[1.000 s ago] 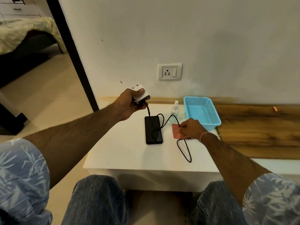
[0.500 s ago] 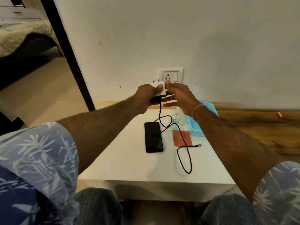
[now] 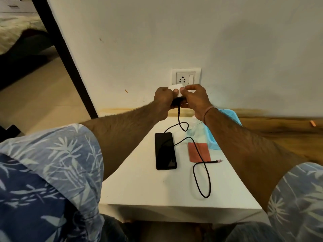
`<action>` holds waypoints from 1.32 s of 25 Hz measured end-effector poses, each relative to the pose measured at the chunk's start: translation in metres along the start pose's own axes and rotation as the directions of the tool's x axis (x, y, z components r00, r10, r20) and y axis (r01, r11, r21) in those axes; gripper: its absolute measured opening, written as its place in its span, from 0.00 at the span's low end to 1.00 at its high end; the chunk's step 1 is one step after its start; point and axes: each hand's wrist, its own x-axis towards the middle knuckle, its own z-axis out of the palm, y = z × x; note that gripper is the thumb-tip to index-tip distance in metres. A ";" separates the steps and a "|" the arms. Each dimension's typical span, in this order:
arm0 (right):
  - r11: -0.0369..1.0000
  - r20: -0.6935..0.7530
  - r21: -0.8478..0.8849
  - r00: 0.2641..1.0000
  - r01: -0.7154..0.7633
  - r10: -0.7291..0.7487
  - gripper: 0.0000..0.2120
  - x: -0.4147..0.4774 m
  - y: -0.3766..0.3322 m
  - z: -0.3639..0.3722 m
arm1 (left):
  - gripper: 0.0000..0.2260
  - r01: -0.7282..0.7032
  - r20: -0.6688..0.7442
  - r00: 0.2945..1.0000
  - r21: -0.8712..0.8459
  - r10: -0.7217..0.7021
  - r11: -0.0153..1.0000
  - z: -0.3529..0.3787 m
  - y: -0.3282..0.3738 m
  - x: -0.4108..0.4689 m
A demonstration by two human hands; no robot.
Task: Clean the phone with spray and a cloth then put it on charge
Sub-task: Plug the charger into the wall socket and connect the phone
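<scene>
Both hands hold the white charger plug (image 3: 175, 88) between them: the left hand (image 3: 164, 98) grips it from the left and the right hand (image 3: 194, 98) pinches it from the right. The wall socket (image 3: 185, 78) sits just above and behind the plug, not yet met, so I judge the push goes up and forward, with both hands equally near. The black cable (image 3: 201, 155) drops to the table (image 3: 153, 191) and crosses the phone (image 3: 165, 151), which lies below the hands, its long axis towards the wall. The free end (image 3: 218, 161) rests unconnected beside the red cloth (image 3: 196, 152)
</scene>
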 end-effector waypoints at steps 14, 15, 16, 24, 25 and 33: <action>0.999 -0.173 -0.040 0.985 -0.033 0.026 0.08 0.075 0.024 0.005 | 0.21 -0.061 0.022 0.998 0.070 0.060 0.996 0.017 -0.019 0.071; 0.999 -0.175 -0.042 0.984 -0.027 0.019 0.07 0.077 0.024 0.005 | 0.21 -0.065 0.022 0.998 0.069 0.064 0.995 0.018 -0.019 0.074; 0.999 -0.178 -0.045 0.984 -0.020 0.012 0.06 0.079 0.024 0.005 | 0.20 -0.070 0.019 0.997 0.072 0.069 0.995 0.018 -0.019 0.076; 0.999 -0.215 -0.017 0.976 -0.028 0.024 0.10 0.091 0.018 0.008 | 0.16 -0.109 -0.024 0.994 0.066 0.111 0.992 0.020 -0.017 0.086; 0.999 -0.214 -0.008 0.976 -0.040 0.038 0.10 0.093 0.016 0.008 | 0.16 -0.106 -0.034 0.994 0.062 0.108 0.992 0.021 -0.016 0.087; 0.989 -0.231 0.042 0.962 -0.140 0.146 0.17 0.111 0.007 0.011 | 0.12 -0.091 -0.120 0.988 0.060 0.098 0.994 0.027 -0.013 0.098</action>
